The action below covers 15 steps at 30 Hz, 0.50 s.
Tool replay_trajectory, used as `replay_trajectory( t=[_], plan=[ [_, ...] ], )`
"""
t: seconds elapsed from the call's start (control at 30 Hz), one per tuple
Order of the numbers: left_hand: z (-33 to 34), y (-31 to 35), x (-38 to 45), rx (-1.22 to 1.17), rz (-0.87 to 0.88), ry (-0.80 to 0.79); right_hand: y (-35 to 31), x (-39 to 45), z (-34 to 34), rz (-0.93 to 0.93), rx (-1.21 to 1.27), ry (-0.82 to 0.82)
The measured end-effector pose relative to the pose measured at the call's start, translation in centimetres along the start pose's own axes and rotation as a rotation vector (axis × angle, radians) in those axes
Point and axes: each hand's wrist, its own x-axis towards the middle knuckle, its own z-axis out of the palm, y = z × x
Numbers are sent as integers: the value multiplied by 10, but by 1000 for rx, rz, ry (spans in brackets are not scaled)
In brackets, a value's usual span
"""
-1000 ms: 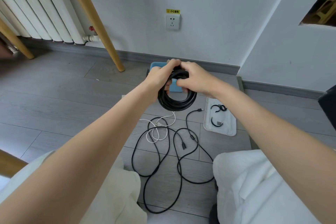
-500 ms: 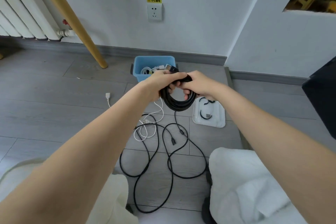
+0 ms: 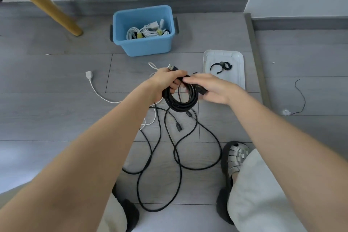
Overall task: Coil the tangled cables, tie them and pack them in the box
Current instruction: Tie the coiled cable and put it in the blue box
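left hand [image 3: 165, 81] fingers clamped on coiled black cable [image 3: 180, 102] top | right hand [image 3: 209, 88] fingers curled round its right side

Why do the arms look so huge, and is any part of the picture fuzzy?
Head view: the wide-angle lens stretches whatever is near the edges, so the forearms balloon; the right hand on the black coil is motion-blurred; the blue box is sharp, in soft, even light.

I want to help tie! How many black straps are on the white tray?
2: both black strap loops lie together at the far end of the flat white plastic tray, one beside the other.
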Motion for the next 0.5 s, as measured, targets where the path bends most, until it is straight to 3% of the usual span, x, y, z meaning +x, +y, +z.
replay_trajectory(
  t=[0.07,0.13,0.2,0.23,0.5],
  plan=[
    [-2,-3,21,20,-33,16,13,16,-23,20,77,166],
    [-1,-11,46,96,-72,51,33,38,-47,152,-364,327],
    [3,-19,63,141,-90,59,50,54,-61,247,-875,366],
    [6,-22,71,140,-91,52,53,62,-66,238,-996,394],
    [25,-50,118,163,-184,-21,89,99,-81,331,-1219,451]
  ],
)
